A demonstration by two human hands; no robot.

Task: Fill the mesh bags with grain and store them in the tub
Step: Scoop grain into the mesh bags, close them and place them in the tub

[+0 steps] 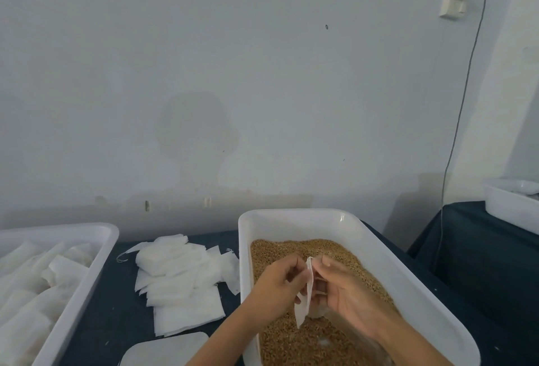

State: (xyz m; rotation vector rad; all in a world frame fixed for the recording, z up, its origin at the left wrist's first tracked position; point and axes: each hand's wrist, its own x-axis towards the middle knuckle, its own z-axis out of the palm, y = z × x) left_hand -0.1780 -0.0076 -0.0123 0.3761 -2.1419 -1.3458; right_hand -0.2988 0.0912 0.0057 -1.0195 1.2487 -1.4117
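Head view is given over to two white plastic tubs on a dark cloth-covered table (116, 316), with both hands raised over the right-hand one. An empty mesh bag (304, 292) is held between them just above the grain (294, 336): its one side is pinched by the left hand (274, 284), its other side by the right hand (347, 292), fingers curled onto the fabric, so that the mouth appears to be in the course of being pulled apart. No grain can be made out inside it, so this bag is judged not yet filled. A good part of the work seems done already, since the storage tub (87, 287) at the left is seen packed with plump, rolled-looking white bags lying side by side. Much is left as well: a loose heap of flat bags (180, 281) lies between the two tubs, and the grain tub (379, 263) is covered across its floor with kernels. The bags are thin, pale and limp, square-cut, some with fine drawstrings trailing out; the held one hangs to a soft point. The grain is small, tan and granular. Both tubs are smooth, glossy and rectangular with rounded corners and rolled rims.
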